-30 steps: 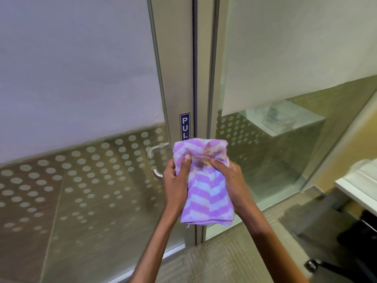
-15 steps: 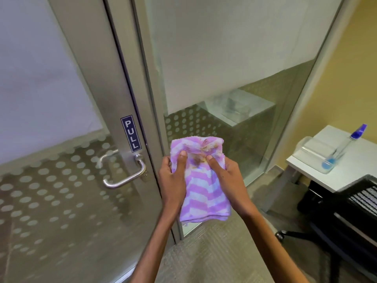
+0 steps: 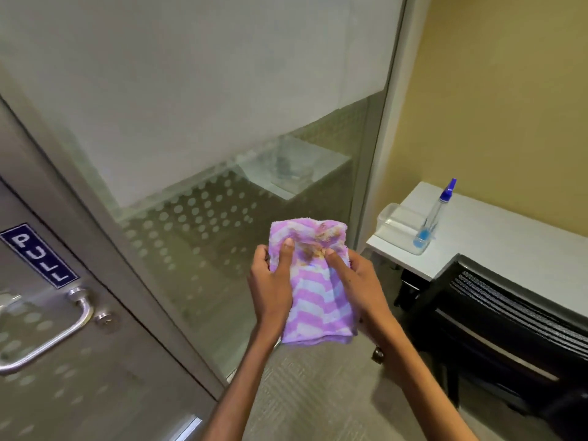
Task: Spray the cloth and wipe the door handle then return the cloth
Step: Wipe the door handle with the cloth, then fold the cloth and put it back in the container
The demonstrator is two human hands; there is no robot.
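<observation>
A folded purple-and-white striped cloth [image 3: 315,300], stained brown near its top, is held upright in front of me by both hands. My left hand [image 3: 270,284] grips its left edge with the thumb on the front. My right hand [image 3: 356,281] grips its right edge the same way. The metal door handle [image 3: 54,332] curves out from the glass door at the lower left, under a blue PULL sign [image 3: 39,254], well apart from the cloth. A clear spray bottle [image 3: 434,214] with a blue nozzle and blue liquid stands on the white table at the right.
A clear plastic container [image 3: 396,226] sits next to the bottle on the white table [image 3: 509,237]. A black mesh chair [image 3: 509,316] stands below the table. A frosted glass partition [image 3: 222,122] with dots fills the middle. The floor [image 3: 318,386] is carpeted.
My view has swung to the right: the door and handle slid to the left edge, and the table with the bottle and container came into sight. Both hands keep the same hold on the cloth.
</observation>
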